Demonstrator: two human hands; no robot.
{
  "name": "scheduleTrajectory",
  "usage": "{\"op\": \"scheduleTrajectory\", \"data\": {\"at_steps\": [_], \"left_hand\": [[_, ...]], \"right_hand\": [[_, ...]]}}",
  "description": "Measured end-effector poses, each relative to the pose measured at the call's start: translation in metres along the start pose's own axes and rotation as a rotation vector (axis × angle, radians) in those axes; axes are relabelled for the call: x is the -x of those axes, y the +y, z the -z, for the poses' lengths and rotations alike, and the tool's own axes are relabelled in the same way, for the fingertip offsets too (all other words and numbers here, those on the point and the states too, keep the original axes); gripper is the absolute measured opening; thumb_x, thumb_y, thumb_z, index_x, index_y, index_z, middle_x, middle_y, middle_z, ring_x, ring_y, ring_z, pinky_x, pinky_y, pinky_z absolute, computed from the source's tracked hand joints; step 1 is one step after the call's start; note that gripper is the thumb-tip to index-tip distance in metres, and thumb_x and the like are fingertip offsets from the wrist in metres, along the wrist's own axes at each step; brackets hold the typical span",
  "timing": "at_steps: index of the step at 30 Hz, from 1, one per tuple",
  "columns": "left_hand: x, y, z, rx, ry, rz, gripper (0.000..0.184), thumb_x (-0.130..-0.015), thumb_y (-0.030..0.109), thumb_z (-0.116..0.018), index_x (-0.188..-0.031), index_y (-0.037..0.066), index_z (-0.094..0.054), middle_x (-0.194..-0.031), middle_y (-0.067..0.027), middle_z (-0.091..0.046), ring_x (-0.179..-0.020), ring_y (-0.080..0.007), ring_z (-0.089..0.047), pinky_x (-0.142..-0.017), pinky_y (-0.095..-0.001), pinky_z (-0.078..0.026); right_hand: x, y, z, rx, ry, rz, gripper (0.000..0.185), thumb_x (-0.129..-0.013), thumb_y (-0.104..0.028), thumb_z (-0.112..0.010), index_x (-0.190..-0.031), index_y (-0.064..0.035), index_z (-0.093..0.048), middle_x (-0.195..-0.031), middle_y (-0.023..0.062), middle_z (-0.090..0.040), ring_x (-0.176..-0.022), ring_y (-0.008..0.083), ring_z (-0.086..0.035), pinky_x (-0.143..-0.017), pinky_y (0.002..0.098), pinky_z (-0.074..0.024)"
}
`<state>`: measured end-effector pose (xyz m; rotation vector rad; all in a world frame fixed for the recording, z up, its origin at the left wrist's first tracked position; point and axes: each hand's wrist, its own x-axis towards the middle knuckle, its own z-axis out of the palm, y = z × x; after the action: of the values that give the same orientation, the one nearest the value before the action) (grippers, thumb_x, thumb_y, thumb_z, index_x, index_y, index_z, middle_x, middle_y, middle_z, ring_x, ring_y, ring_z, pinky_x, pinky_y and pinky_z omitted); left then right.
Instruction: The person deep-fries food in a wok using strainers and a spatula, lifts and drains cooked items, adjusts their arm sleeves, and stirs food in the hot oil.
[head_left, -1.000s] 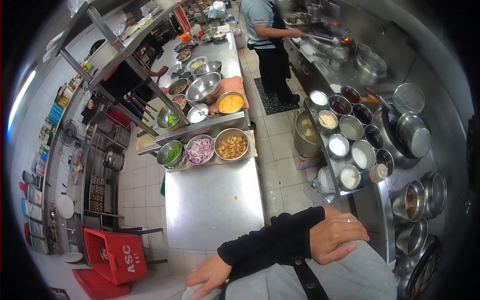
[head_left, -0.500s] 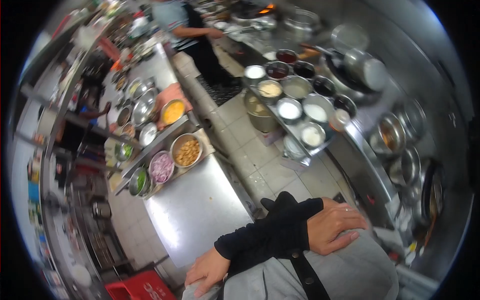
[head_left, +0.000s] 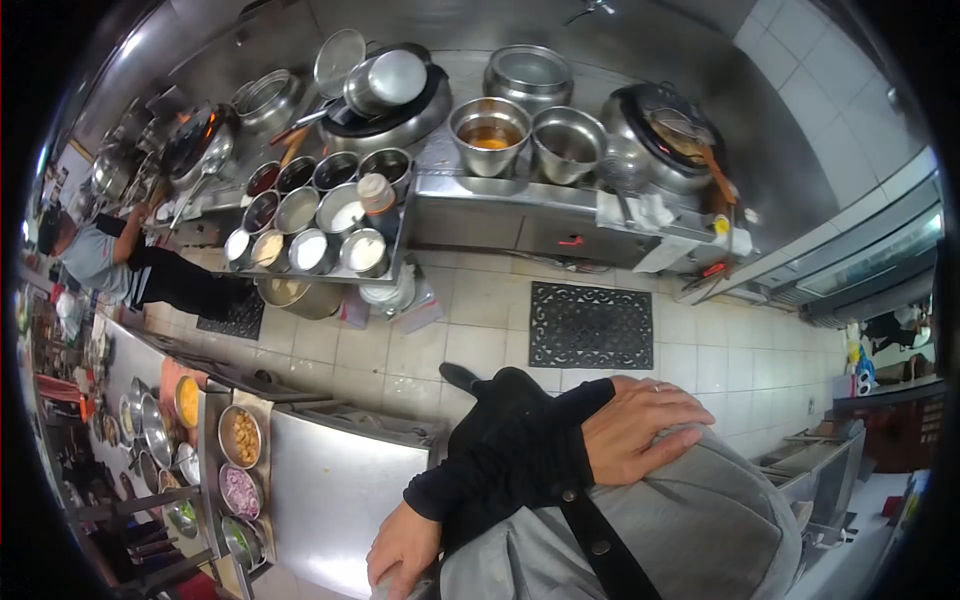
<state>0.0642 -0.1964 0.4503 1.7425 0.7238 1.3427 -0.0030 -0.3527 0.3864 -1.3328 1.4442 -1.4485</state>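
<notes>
My forearms, in black sleeves point(head_left: 510, 440), are crossed in front of me. My left hand point(head_left: 640, 430), with a ring on one finger, reaches to the right side and lies palm down on the grey cloth point(head_left: 690, 510) over my other arm. Its fingers are extended and its thumb is apart. My right hand point(head_left: 405, 548) crosses to the left and rests on grey cloth at the lower edge, fingers extended and partly hidden. Neither hand holds anything. A black strap with snaps point(head_left: 598, 540) hangs between them.
A steel counter point(head_left: 340, 480) at left carries bowls of fried chunks point(head_left: 240, 437) and sliced onion point(head_left: 240, 492). Ahead, seasoning pots point(head_left: 310, 250) stand beside woks point(head_left: 395, 100) and steel pots point(head_left: 490, 135). A floor mat point(head_left: 590, 325) lies ahead; another person point(head_left: 110, 260) works far left.
My view has swung to the right, bringing the stove line, the floor mat and the doorway side into sight. My crossed arms and resting hands keep nearly the same pose.
</notes>
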Motion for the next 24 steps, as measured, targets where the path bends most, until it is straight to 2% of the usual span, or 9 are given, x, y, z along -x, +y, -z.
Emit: {"op": "scheduleTrajectory", "data": {"at_steps": [7, 12, 14, 19, 24], "left_hand": [[-0.030, 0.000, -0.061, 0.060, -0.130, 0.111, 0.031, -0.096, 0.021, -0.050, -0.113, -0.002, -0.061, -0.111, -0.0190, -0.063, -0.104, -0.0355, -0.059, -0.091, -0.0434, -0.044], [-0.070, -0.013, -0.106, 0.069, -0.237, 0.079, 0.031, -0.096, 0.023, -0.051, -0.112, 0.000, -0.063, -0.110, -0.0171, -0.064, -0.104, -0.0336, -0.059, -0.092, -0.0416, -0.043], [-0.091, -0.020, -0.123, 0.086, -0.311, 0.081, 0.030, -0.096, 0.024, -0.051, -0.111, 0.001, -0.064, -0.108, -0.0154, -0.064, -0.103, -0.0325, -0.059, -0.092, -0.0407, -0.042], [-0.154, -0.048, -0.180, 0.197, -0.518, 0.109, 0.029, -0.097, 0.026, -0.050, -0.109, 0.004, -0.065, -0.107, -0.0115, -0.065, -0.099, -0.0295, -0.060, -0.090, -0.0392, -0.043], [-0.225, -0.097, -0.251, 0.307, -0.669, 0.097, 0.031, -0.097, 0.027, -0.048, -0.107, 0.004, -0.065, -0.106, -0.0122, -0.065, -0.100, -0.0287, -0.059, -0.090, -0.0385, -0.043]], "right_hand": [[0.026, -0.019, -0.045, 0.020, 0.159, 0.059, 0.065, -0.093, -0.059, -0.050, -0.126, -0.0032, -0.054, -0.121, 0.0187, -0.059, -0.112, 0.0347, -0.056, -0.092, 0.0402, -0.0464], [0.078, -0.040, -0.062, 0.099, 0.325, 0.051, 0.064, -0.094, -0.056, -0.049, -0.127, -0.0010, -0.053, -0.122, 0.0197, -0.058, -0.113, 0.0356, -0.055, -0.095, 0.0407, -0.0444], [0.109, -0.047, -0.068, 0.140, 0.402, 0.052, 0.058, -0.096, -0.050, -0.050, -0.125, 0.0010, -0.053, -0.118, 0.0207, -0.058, -0.112, 0.0361, -0.053, -0.096, 0.0416, -0.0425], [0.206, -0.074, -0.093, 0.217, 0.609, -0.022, 0.060, -0.097, -0.049, -0.050, -0.128, 0.0020, -0.049, -0.123, 0.0201, -0.055, -0.117, 0.0354, -0.051, -0.099, 0.0415, -0.0406], [0.320, -0.105, -0.133, 0.213, 0.749, -0.065, 0.061, -0.097, -0.048, -0.049, -0.132, 0.0018, -0.046, -0.129, 0.0186, -0.051, -0.123, 0.0343, -0.047, -0.104, 0.0398, -0.0370]]}}
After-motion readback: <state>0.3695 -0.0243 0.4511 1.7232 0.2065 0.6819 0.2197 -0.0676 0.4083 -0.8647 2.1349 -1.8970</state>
